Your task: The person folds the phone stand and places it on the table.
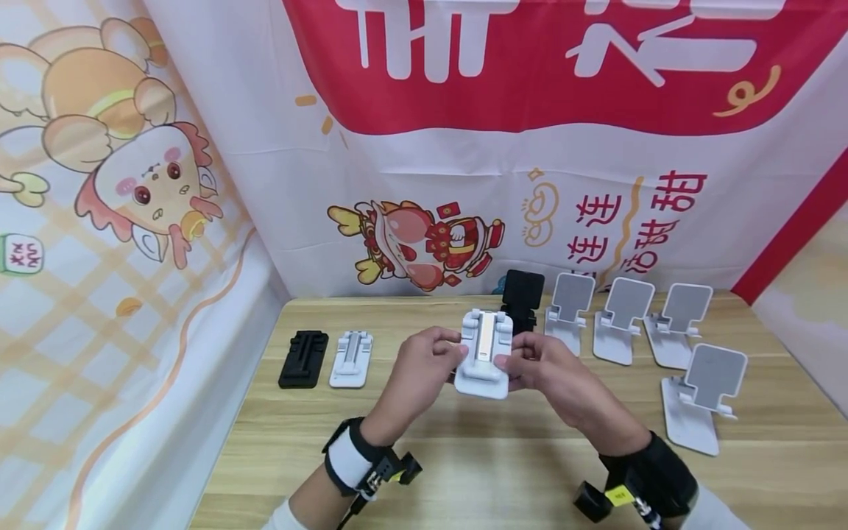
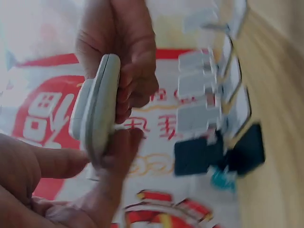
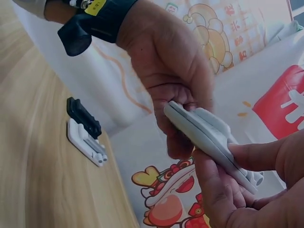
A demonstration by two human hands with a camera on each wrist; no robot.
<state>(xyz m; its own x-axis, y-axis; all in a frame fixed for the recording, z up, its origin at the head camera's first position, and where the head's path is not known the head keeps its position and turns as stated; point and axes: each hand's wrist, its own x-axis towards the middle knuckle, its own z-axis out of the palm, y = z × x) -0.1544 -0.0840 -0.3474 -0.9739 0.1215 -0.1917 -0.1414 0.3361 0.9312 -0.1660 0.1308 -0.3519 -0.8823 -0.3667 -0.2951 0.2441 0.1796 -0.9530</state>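
Wood-grain table [image 1: 477,478] spanned the lower frame; at centre, the left hand [image 1: 422,368] and right hand [image 1: 556,377] pinched opposite long sides of a folded white stand [image 1: 486,353], its length running top to bottom.

head: bright, fairly sharp, soft shadow on table [image 1: 490,475] | left wrist: hazy, blurred | right wrist: dimmer
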